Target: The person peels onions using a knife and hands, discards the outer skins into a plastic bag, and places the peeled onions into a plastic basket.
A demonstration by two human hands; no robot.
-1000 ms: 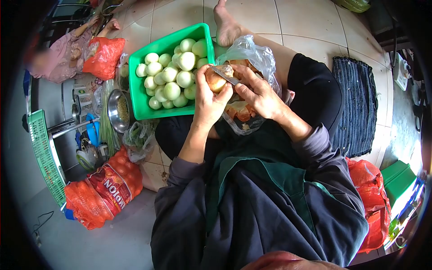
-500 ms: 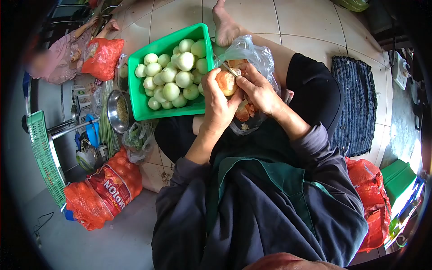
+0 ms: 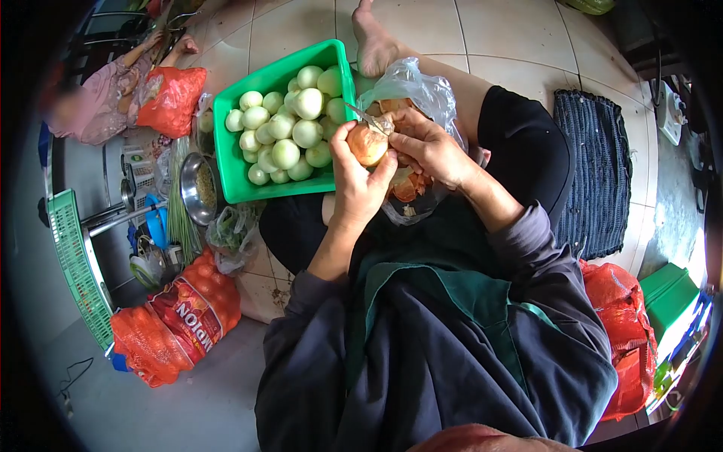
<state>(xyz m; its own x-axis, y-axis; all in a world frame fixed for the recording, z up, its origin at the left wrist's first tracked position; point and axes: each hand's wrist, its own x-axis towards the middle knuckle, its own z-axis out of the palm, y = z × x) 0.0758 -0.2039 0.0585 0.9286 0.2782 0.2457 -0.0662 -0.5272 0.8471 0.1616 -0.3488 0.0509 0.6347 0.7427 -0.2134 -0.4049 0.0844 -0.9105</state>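
Shifted slightly left and down in the frame since the earlier view: 1 brown-skinned onion (image 3: 369, 145), with the knife (image 3: 362, 114) now lying farther left across its top. Location of onion: upper centre, just beside the right side of the green tub (image 3: 280, 190). Left hand (image 3: 352, 181): fingers and thumb closed around the onion from the left and below. Right hand (image 3: 438, 154): closed on the knife, handle hidden in the grip, blade pointing to the upper left, thumb and fingertips close at the onion's top, where a flap of skin appears lifted. Condition of this onion: skin largely on, so peeling looks barely begun. Finished stock: upward of 20 pale, skinless onions (image 3: 286, 154), heaped in the tub, upper left of centre. Waste: loose brown skins (image 3: 407, 188) in and about 1 clear plastic bag (image 3: 434, 89), upper centre, just right of the hands. Possible remaining stock: 1 full red mesh sack (image 3: 167, 331), lower left, and 1 red sack (image 3: 621, 339), lower right; contents of each cannot be told, so the amount left is uncertain. Surroundings: 1 metal bowl (image 3: 190, 172), left; 1 dark woven mat (image 3: 593, 173), right; 1 other person (image 3: 105, 94), upper left, beside 1 red bag (image 3: 172, 102).
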